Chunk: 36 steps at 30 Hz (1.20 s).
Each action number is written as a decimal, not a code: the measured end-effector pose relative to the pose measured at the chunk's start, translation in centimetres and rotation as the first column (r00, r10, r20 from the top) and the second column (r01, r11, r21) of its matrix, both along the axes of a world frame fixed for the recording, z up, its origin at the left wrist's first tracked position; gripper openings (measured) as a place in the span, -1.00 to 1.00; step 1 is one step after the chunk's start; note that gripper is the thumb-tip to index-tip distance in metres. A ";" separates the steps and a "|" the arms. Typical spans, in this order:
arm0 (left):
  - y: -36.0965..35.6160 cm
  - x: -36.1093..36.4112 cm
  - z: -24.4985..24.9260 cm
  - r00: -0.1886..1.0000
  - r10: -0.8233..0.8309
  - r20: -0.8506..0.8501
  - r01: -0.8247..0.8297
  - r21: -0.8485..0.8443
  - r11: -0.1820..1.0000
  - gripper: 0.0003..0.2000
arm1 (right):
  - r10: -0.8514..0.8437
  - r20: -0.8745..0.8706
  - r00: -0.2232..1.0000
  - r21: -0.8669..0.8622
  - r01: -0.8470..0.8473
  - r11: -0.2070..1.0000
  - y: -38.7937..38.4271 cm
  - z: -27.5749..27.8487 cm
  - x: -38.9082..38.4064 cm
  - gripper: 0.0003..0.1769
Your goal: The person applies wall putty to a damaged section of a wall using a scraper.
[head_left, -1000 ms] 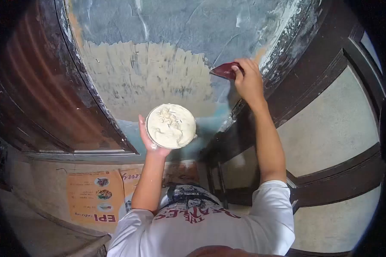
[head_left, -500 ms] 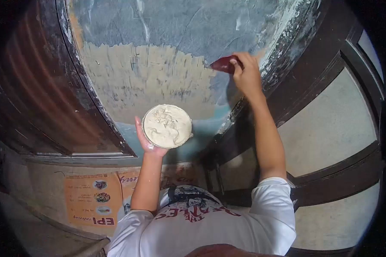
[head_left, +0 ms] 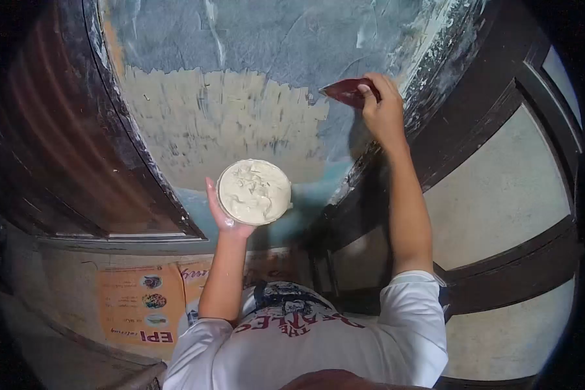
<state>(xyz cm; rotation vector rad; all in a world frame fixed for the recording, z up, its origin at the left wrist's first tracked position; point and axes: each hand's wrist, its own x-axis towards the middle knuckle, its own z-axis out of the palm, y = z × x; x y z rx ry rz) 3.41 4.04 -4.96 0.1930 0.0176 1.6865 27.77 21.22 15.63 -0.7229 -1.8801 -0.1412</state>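
Note:
My left hand (head_left: 225, 220) is wrapped around the lower left side of a round tub of putty (head_left: 253, 192). Cream-coloured putty with a swirled, lumpy top fills it near the rim; the fingers under the tub are hidden. In my right hand (head_left: 385, 112) I pinch a dark red putty scraper (head_left: 346, 92) between thumb and fingers. Its tip points left, right at the upper right border of a beige putty layer (head_left: 221, 114) spread over the wall. Above that layer, the bare wall (head_left: 273, 39) is grey and streaked.
A dark wooden panel (head_left: 52, 130) flanks the wall on the left. Dark framing with pale panels (head_left: 500, 175) curves along the right. Below left lies an orange printed banner (head_left: 136, 302). Pale flaking paint runs along the wall's right edge (head_left: 429, 58).
My right hand has shifted slightly up and to the right with the scraper, whose tip has moved off the beige layer's edge area. My left hand and the tub have stayed nearly still.

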 end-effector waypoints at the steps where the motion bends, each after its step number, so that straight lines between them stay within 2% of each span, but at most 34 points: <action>1: 0.0 0.0 0.2 1.000 0.004 0.004 -0.004 -0.010 1.000 -0.11 | -0.019 0.027 0.999 -0.018 0.020 1.000 0.0 -0.5 0.6 -0.81; 2: -0.1 0.1 0.5 1.000 0.007 0.010 -0.007 -0.021 1.000 -0.11 | -0.018 0.030 0.999 -0.017 0.019 1.000 0.0 -1.4 1.1 -0.81; 5: -0.3 0.0 -0.1 1.000 -0.014 0.006 0.014 0.027 1.000 -0.12 | -0.062 0.178 0.982 -0.049 0.072 0.996 -0.1 -4.5 1.5 -0.82; 6: -0.6 0.2 0.4 1.000 -0.001 0.019 0.002 -0.040 0.999 -0.11 | -0.060 0.179 0.982 -0.048 0.069 0.996 -0.1 -4.4 1.1 -0.82; 8: -0.3 0.2 0.2 0.999 0.036 -0.020 -0.037 -0.064 0.997 -0.10 | -0.115 0.219 0.969 -0.022 0.123 0.992 0.2 -3.5 0.3 -0.81; 10: -0.3 0.1 0.4 0.999 0.043 -0.019 -0.044 -0.058 0.997 -0.10 | -0.068 0.172 0.983 -0.006 0.070 0.998 0.8 -1.8 0.1 -0.80; 12: -0.6 0.0 0.3 0.998 0.053 -0.019 -0.053 -0.040 0.998 -0.12 | -0.020 0.054 0.998 0.058 0.017 0.998 0.8 -0.5 0.3 -0.80; 13: -0.7 -0.1 0.3 0.998 0.057 -0.024 -0.058 -0.047 0.997 -0.12 | -0.010 0.034 0.999 -0.023 0.010 1.000 0.2 -0.6 0.6 -0.80; 16: -1.0 -0.4 0.0 0.998 0.064 -0.015 -0.065 -0.030 0.997 -0.13 | 0.025 0.145 0.989 -0.005 -0.024 1.000 0.3 -3.6 1.9 -0.81; 19: -1.3 -0.4 -0.2 0.997 0.075 -0.003 -0.075 -0.019 0.997 -0.13 | -0.030 0.190 0.981 -0.070 0.044 0.997 0.0 -4.5 0.7 -0.81; 20: -1.4 -0.5 -0.2 0.997 0.083 -0.007 -0.083 -0.031 0.996 -0.13 | -0.049 0.184 0.982 -0.089 0.066 0.994 0.2 -4.4 0.3 -0.81; 22: -1.4 -0.6 0.1 0.995 0.093 -0.018 -0.094 -0.040 0.995 -0.13 | -0.038 0.172 0.984 -0.020 0.042 0.999 0.7 -2.7 -0.2 -0.80; 24: -1.4 -0.6 0.2 0.996 0.092 0.004 -0.091 -0.059 0.994 -0.13 | -0.001 0.053 0.999 0.041 -0.001 0.999 0.7 -0.7 0.2 -0.81; 26: -1.6 -0.8 0.2 0.991 0.121 -0.052 -0.125 -0.076 0.989 -0.13 | -0.015 0.001 1.000 -0.057 0.015 0.998 0.3 -0.4 1.4 -0.82; 28: -1.6 -1.3 0.1 0.991 0.136 -0.015 -0.136 -0.041 0.990 -0.12 | -0.009 0.086 0.996 -0.106 0.018 0.994 0.3 -1.8 2.5 -0.80; 31: -2.0 -1.3 0.5 0.989 0.136 -0.057 -0.138 -0.046 0.989 -0.13 | -0.035 0.224 0.974 -0.068 0.051 0.996 -0.1 -4.5 1.7 -0.81; 34: -2.4 -0.9 1.3 0.988 0.147 -0.048 -0.152 -0.108 0.983 -0.13 | -0.069 0.252 0.965 0.012 0.068 0.998 0.3 -3.1 0.1 -0.82; 35: -2.3 -0.9 0.9 0.989 0.137 -0.056 -0.142 -0.082 0.987 -0.12 | -0.034 0.168 0.985 0.002 0.034 0.999 0.5 -1.9 -0.1 -0.82; 36: -2.3 -0.8 1.0 0.989 0.138 -0.059 -0.143 -0.081 0.986 -0.12 | -0.047 0.099 0.994 0.085 0.038 0.996 0.4 -0.6 -0.1 -0.83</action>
